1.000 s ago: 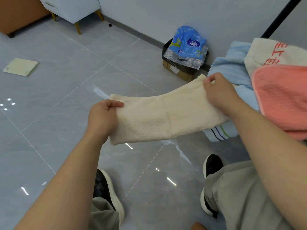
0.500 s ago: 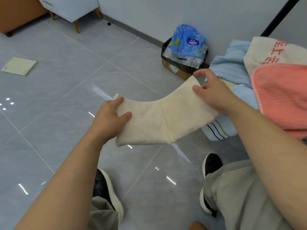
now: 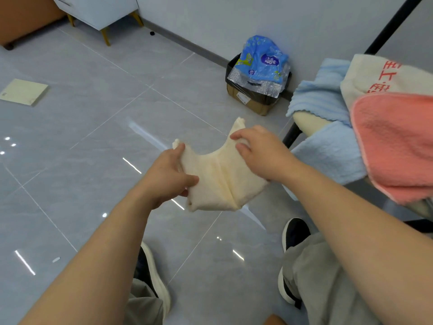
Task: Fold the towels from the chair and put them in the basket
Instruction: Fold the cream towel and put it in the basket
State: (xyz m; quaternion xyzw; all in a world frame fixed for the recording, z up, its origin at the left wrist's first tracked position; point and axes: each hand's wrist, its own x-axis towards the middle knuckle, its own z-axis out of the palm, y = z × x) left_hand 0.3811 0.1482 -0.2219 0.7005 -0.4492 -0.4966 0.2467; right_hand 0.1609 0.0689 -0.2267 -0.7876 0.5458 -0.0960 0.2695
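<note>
My hands have come together since a moment ago. Then the cream towel (image 3: 220, 186) was stretched nearly flat between them. Now its two ends stand close and the middle sags into a deep U, with a soft crease down its centre. My left hand (image 3: 167, 175) grips the left end, thumb across the front and fingers curled behind. My right hand (image 3: 261, 153) pinches the right end from above, and a corner of cloth pokes up past the fingers. The towel hangs in the air above the floor, just left of the chair (image 3: 307, 121).

The cloth is thick, nubbly terry. On the chair's pale padded seat lie a ribbed blue towel (image 3: 325, 97) with a wavy hem, a fluffy pink towel (image 3: 398, 141) with a rounded bound edge, and a white towel (image 3: 375, 73) printed with red characters.

The floor (image 3: 93, 137) is glossy grey tile that throws back bright spots of light. Against the grey wall (image 3: 234, 17) stands a cardboard box (image 3: 248, 102) lined in black plastic, with a crinkled blue packet (image 3: 262, 59) on top. A white cabinet (image 3: 98, 8) on gold legs sits far left, and a pale square board (image 3: 23, 91) lies flat on the tiles.
</note>
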